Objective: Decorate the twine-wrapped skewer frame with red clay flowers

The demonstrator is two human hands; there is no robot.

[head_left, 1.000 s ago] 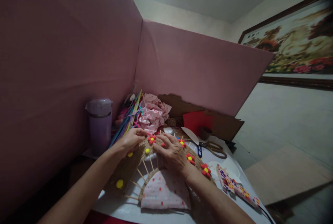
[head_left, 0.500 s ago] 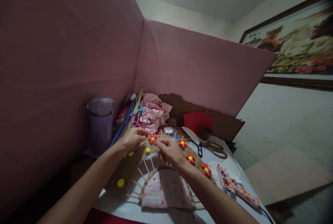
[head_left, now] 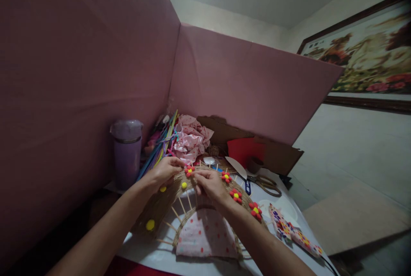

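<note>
An arched craft piece of wound twine and thin wooden sticks (head_left: 149, 207) lies in front of me, with a half-round of pink spotted cloth (head_left: 205, 235) in its middle. At the arch's top is a red flower with a yellow centre (head_left: 189, 170). My left hand (head_left: 167, 170) closes its fingertips at the flower's left edge. On the other side, my right hand (head_left: 210, 183) pinches at its right edge. More red flowers (head_left: 235, 195) run down the right of the arch. Several yellow dots (head_left: 150, 224) sit along its left part. My fingers partly hide the contact.
Scissors (head_left: 265, 184), a blue-handled cutter (head_left: 247, 187) and a flower-patterned glue gun (head_left: 295, 233) lie to the right. Behind are crumpled pink cloth (head_left: 191, 139), colourful pipe cleaners (head_left: 160, 143) and red sheet material (head_left: 244, 152). A purple lidded container (head_left: 127, 160) stands left.
Both hands stay at the same flower with almost no movement. The whole view has shifted very slightly.
</note>
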